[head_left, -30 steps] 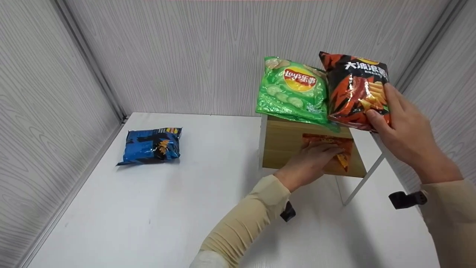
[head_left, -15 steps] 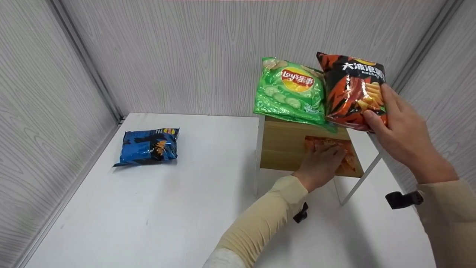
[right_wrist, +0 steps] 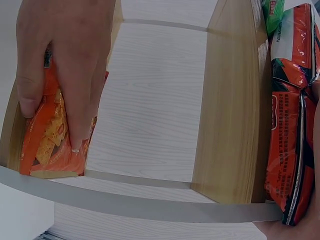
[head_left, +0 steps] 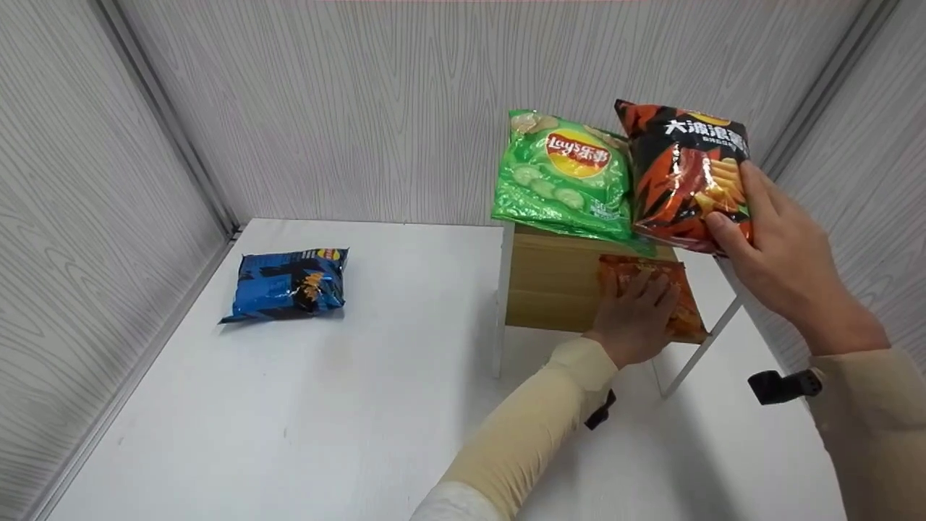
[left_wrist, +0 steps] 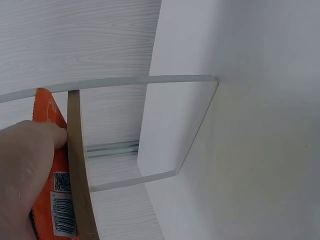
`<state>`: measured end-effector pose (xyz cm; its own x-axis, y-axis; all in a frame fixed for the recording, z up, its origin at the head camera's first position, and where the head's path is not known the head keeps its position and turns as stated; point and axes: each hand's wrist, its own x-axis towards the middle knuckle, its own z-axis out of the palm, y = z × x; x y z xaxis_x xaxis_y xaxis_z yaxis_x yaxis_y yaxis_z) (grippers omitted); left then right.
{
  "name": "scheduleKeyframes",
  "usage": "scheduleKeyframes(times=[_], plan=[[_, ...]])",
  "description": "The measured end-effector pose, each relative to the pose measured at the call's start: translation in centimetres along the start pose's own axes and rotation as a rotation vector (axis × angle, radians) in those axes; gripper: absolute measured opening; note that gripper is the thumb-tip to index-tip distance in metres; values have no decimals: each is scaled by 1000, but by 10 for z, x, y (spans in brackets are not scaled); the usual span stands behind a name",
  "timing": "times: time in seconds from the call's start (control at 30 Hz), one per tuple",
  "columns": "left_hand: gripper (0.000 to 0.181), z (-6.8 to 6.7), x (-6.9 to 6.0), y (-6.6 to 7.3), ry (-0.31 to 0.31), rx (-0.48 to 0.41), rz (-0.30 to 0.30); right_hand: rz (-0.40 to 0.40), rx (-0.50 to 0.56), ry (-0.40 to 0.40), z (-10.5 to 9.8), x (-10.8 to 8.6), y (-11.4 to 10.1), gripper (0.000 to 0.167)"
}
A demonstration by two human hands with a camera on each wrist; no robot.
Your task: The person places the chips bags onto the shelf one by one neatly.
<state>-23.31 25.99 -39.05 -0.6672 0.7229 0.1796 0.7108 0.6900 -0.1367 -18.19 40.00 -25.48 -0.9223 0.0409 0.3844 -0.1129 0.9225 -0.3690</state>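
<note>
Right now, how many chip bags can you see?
4: blue bag on the table, green bag on the top board, black-red bag in the right hand, orange bag under the left hand on the lower board. Others could be hidden.

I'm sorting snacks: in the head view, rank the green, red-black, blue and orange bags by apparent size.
Green bag and red-black bag: largest, too alike to rank.
Blue bag: smaller.
Orange bag: partly under the left hand, so unsure against blue.
</note>
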Motion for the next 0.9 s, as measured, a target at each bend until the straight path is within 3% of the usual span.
scheduleKeyframes(times=[0.2,0.33,0.5,0.63,0.77,0.9], plan=[[76,-1,4,-5,-89,-61,-9,-15,0,5,-1,2,-3,73],[79,2,2,-6,-79,-100,-16,-22,8,6,0,1,-4,72],[91,3,-3,-8,-13,-240,-11,-16,15,1,0,-1,-4,72],[93,-3,-7,-12,80,-330,37,-13,17,6,0,-2,-3,72],[83,-9,-14,-16,153,-344,108,-15,17,15,0,-2,-3,71],[73,-17,-24,-20,180,-313,200,-16,18,21,1,-1,-3,71]])
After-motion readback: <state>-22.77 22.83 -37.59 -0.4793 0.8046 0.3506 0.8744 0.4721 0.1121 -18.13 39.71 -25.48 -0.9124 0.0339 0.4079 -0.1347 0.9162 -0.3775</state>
